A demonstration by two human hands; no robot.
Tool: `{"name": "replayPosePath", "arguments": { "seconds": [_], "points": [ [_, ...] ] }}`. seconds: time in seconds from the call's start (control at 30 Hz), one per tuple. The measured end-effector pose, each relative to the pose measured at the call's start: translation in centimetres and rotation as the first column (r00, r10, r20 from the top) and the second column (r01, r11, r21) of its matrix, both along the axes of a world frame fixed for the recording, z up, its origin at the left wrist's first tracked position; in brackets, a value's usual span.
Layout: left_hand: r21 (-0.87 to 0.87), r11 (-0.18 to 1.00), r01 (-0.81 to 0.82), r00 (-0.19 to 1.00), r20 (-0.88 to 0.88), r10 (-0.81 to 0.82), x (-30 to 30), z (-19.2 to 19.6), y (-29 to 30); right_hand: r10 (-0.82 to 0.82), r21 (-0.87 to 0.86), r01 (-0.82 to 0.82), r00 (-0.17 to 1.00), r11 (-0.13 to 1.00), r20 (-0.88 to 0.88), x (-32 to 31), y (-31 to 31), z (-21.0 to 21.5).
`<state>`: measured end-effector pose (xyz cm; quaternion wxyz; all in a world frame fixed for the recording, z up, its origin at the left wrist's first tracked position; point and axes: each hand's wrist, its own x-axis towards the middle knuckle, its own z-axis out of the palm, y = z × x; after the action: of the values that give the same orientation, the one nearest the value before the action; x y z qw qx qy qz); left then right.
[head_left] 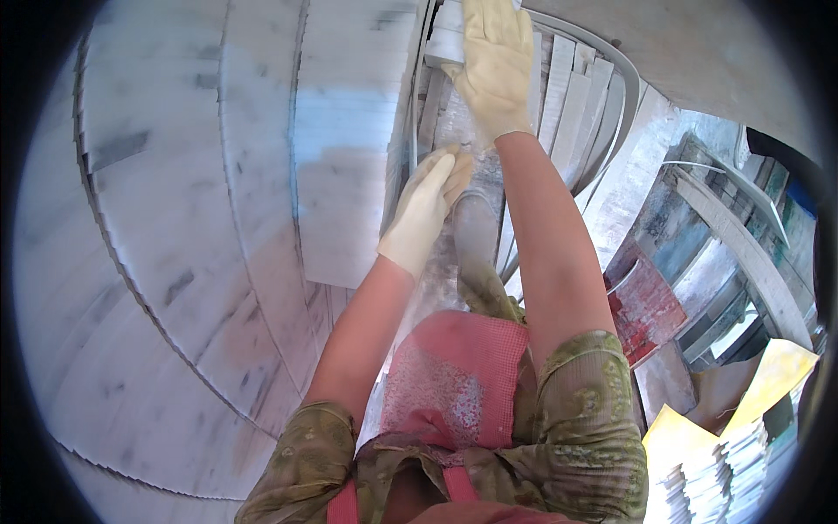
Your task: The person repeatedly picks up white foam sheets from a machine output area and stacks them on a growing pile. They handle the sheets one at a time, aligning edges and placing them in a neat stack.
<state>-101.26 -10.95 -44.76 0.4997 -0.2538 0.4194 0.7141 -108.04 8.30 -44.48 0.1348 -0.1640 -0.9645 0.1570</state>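
Two gloved hands: left hand (425,210), right hand (495,65), both above one red apron (458,375). Three wide marble slab stacks (175,218) left of apron. Narrow strips (572,92): too many to count.

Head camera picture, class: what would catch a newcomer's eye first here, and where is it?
First, the two hands in pale yellow rubber gloves at top centre: the right hand lies flat on narrow grey-white stone strips, while the left hand rests against their edge. Broad stacks of white, grey-veined marble slabs fill the left side. A dusty red mesh apron sits lower centre.
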Motion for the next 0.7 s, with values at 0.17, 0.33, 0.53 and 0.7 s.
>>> {"name": "replayPosePath", "arguments": {
  "seconds": [0.17, 0.33, 0.53, 0.7],
  "points": [
    [-0.079, 0.997, 0.025, 0.999, 0.022, -0.024, 0.7, 0.7, -0.6, 0.062, 0.076, -0.066, 0.996, 0.995, 0.063, -0.9, 0.5, -0.9],
    [-0.151, 0.975, -0.165, 0.978, 0.102, 0.182, 1.5, 1.1, 0.7, 0.184, 0.048, -0.188, 0.98, 0.981, 0.08, -0.9, 2.9, -1.4],
    [-0.032, 0.878, -0.477, 0.856, 0.207, 0.473, 3.0, 1.7, 0.1, -0.342, -0.371, 0.262, 0.924, 0.891, -0.168, 3.8, 4.9, -2.6],
    [-0.04, 0.878, -0.477, 0.856, 0.208, 0.474, 3.2, 2.7, -1.4, -0.285, -0.692, 0.168, 0.957, 0.702, -0.057, 4.1, 2.1, -5.1]
  ]
}}
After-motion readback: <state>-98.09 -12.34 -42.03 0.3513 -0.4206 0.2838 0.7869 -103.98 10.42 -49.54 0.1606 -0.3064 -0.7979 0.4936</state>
